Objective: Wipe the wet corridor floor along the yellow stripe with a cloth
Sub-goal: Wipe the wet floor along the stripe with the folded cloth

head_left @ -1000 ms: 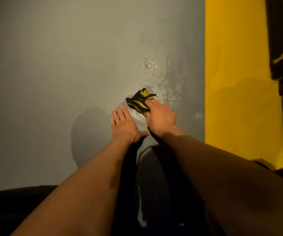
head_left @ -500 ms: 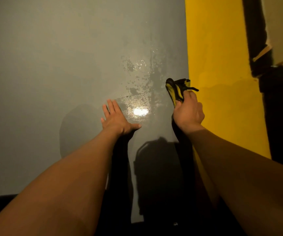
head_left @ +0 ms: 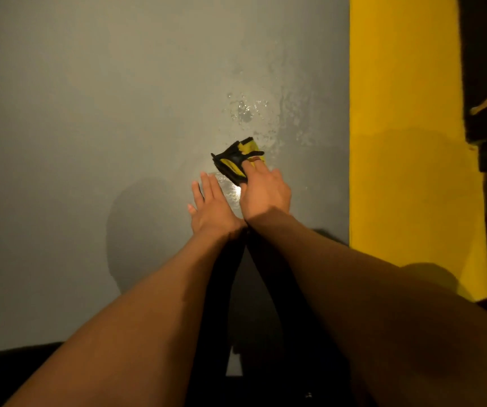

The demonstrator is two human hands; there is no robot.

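A black-and-yellow cloth (head_left: 232,163) lies crumpled on the grey corridor floor (head_left: 89,127), left of the yellow stripe (head_left: 403,142). My right hand (head_left: 265,195) presses down on the cloth's near edge, its fingers stretched over the fabric. Close beside it on the left, my left hand (head_left: 211,207) lies flat on the floor with straight fingers and holds nothing. Beyond the cloth, a wet patch (head_left: 245,110) of droplets and smears glistens. A bright reflection shines on the damp floor between my two hands.
A dark strip (head_left: 483,69) runs along the far side of the yellow stripe at the right edge. Shadows of my arms and head fall on the floor near me. Dark clothing fills the bottom left corner.
My right hand swept the cloth right to the yellow stripe's edge, then back left onto the grey floor beside my left hand. My left hand stayed flat on the floor.
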